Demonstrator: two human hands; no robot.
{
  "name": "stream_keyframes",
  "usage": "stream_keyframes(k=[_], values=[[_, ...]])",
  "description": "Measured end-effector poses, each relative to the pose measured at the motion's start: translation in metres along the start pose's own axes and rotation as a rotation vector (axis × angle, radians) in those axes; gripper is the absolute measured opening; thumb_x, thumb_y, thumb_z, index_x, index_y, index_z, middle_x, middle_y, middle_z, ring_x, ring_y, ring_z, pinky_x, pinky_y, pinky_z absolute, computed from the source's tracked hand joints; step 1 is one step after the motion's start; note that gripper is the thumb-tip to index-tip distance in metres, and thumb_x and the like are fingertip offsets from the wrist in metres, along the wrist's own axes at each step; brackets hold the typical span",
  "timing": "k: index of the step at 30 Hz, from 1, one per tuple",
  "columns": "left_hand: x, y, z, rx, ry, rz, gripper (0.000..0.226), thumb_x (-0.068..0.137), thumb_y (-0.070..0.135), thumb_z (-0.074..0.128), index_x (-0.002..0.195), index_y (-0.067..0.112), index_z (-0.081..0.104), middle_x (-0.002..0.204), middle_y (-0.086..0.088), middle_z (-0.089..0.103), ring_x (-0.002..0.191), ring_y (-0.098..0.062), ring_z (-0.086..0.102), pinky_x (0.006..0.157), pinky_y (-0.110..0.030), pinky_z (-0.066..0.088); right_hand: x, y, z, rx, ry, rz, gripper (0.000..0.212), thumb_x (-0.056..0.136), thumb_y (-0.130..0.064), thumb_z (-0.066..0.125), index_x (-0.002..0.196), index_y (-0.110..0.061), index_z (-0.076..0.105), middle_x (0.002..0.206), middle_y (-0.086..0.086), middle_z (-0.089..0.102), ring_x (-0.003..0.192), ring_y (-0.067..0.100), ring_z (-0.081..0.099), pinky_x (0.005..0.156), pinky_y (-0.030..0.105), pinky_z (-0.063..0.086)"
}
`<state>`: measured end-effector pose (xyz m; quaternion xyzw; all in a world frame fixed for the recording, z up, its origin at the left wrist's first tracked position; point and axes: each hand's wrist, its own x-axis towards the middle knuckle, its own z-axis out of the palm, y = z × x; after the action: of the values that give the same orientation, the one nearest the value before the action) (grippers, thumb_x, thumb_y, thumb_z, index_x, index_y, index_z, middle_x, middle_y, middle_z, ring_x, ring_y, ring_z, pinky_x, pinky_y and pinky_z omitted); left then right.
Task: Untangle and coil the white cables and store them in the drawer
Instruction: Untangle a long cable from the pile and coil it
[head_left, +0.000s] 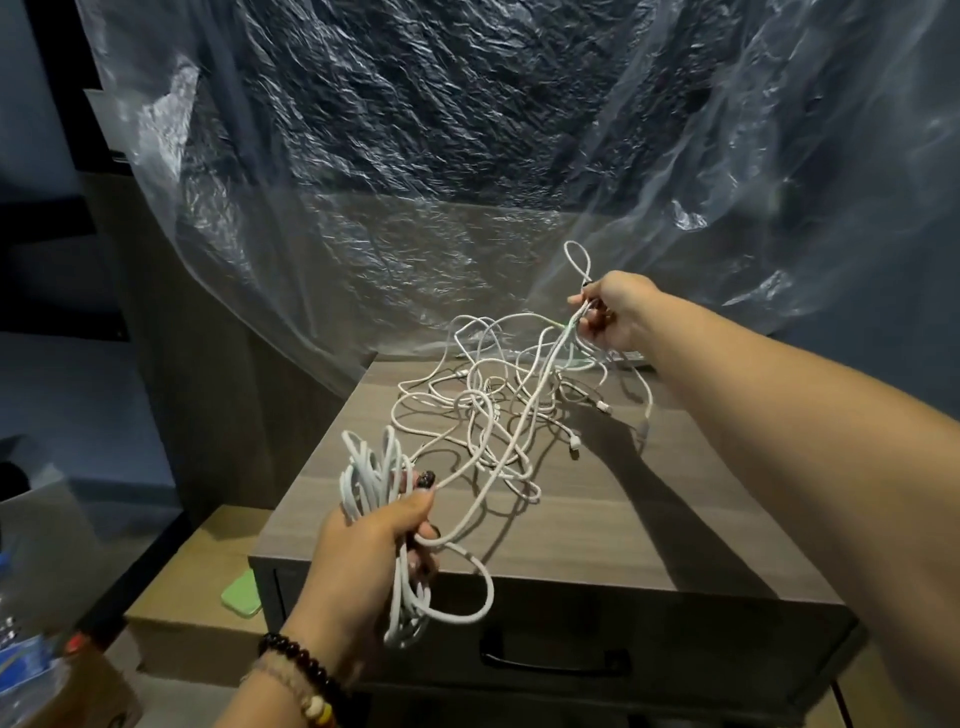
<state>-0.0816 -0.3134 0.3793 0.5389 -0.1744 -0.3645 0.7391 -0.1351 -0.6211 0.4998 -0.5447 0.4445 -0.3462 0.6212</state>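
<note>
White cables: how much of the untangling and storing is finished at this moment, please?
Done: the left hand grips a bundle of coiled loops. In hand: the right hand pinches a cable strand lifted from the tangled pile on the cabinet top. Left: most of the pile is still knotted, the drawer is closed, and nothing is stored.

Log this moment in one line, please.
left hand: grips coiled cable | right hand: pinches strand | tangle: on cabinet

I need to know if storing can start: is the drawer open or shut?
Shut. The drawer front sits flush under the cabinet top, its black handle untouched.
</note>
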Motion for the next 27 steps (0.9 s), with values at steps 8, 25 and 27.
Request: stream_keyframes(k=[8,25,27], values=[[0.009,0.011,-0.011,-0.1,-0.001,-0.009,0.009,0.088,0.014,0.06,0.081,0.011,0.063,0.052,-0.003,0.043,0.038,-0.014,0.04,0.039,-0.023,0.04,0.03,0.011,-0.038,-0.131,0.265,-0.163,0.017,0.088,0.004,0.054,0.075,-0.007,0.055,0.065,0.009,0.051,0.043,0.015,0.045,0.044,0.021,0.042],[-0.019,0.027,-0.014,0.223,-0.252,-0.042,0.025,0.089,0.011,0.056,0.112,0.002,0.057,0.096,-0.015,0.074,0.041,-0.008,0.05,0.038,-0.015,0.04,-0.062,0.043,-0.066,-1.437,0.175,-0.366,0.026,0.084,-0.016,0.047,0.088,-0.01,0.072,0.073,0.011,0.071,0.064,0.027,0.069,0.067,0.04,0.061],[-0.029,0.031,-0.015,0.195,-0.357,-0.065,0.027,0.088,0.014,0.055,0.113,0.004,0.056,0.099,-0.018,0.073,0.035,-0.007,0.041,0.038,-0.015,0.041,-0.083,0.043,-0.059,-1.475,0.202,-0.524,0.026,0.084,-0.019,0.05,0.097,-0.016,0.072,0.092,0.01,0.071,0.083,0.03,0.066,0.077,0.04,0.057]])
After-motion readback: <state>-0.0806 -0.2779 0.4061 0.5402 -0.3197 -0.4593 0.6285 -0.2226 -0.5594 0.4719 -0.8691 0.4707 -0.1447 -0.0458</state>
